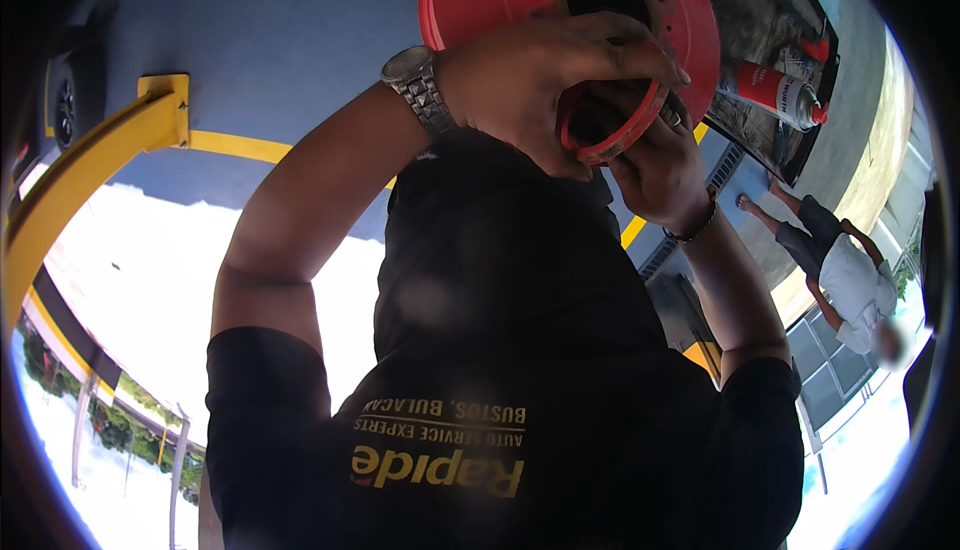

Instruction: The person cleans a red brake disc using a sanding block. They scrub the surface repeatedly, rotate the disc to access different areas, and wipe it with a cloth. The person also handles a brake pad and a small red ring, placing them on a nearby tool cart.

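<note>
Both of my hands hold a short red ring-shaped part [622, 144] with a dark, hollow middle. My left hand [545, 75], with a metal wristwatch above it, curls over the ring from the left, thumb at its lower edge. From the right, my right hand [662, 172] grips the ring, some of its fingers hidden inside or behind it. Just beyond the hands is a large flat red disc [485, 5] with a wide dark centre hole and several small holes around it. Whether the ring touches the disc, I cannot tell.
A red and white spray can [775, 93] lies on a dark, dirty tray [800, 155] at the right. At the left stands a yellow metal post [100, 170], with a car wheel [66, 100] beyond. Another person [850, 275] stands farther off to the right.
</note>
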Demonstrator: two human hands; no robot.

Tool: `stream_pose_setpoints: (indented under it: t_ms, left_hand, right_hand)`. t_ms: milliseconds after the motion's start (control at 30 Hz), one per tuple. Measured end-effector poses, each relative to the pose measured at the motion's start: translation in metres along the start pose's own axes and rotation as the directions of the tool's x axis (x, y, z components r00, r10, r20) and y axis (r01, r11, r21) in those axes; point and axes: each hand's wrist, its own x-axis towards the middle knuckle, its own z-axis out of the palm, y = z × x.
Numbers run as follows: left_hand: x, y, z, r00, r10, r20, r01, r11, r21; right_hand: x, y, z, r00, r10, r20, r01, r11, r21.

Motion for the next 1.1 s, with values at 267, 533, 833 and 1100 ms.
stream_pose_setpoints:
  t_ms: [267,533,833,1100]
  left_hand:
    - [0.006,-0.003,-0.003,0.999,0.034,0.028,-0.034,0.999,0.009]
    - [0.006,-0.003,-0.003,0.999,0.028,0.027,-0.029,0.999,0.037]
    - [0.003,0.000,-0.001,0.999,0.032,0.005,-0.032,0.999,-0.004]
    - [0.004,-0.001,-0.003,0.999,0.043,0.032,-0.043,0.999,0.021]
  right_hand:
    - [0.005,-0.001,-0.005,0.998,0.037,0.045,-0.035,0.998,-0.059]
    - [0.007,-0.010,0.001,0.998,0.061,-0.032,-0.061,0.998,0.007]
    - [0.004,-0.018,0.005,0.994,0.082,-0.069,-0.074,0.990,0.118]
    - [0.004,-0.029,0.008,0.984,0.164,-0.070,-0.150,0.973,0.173]
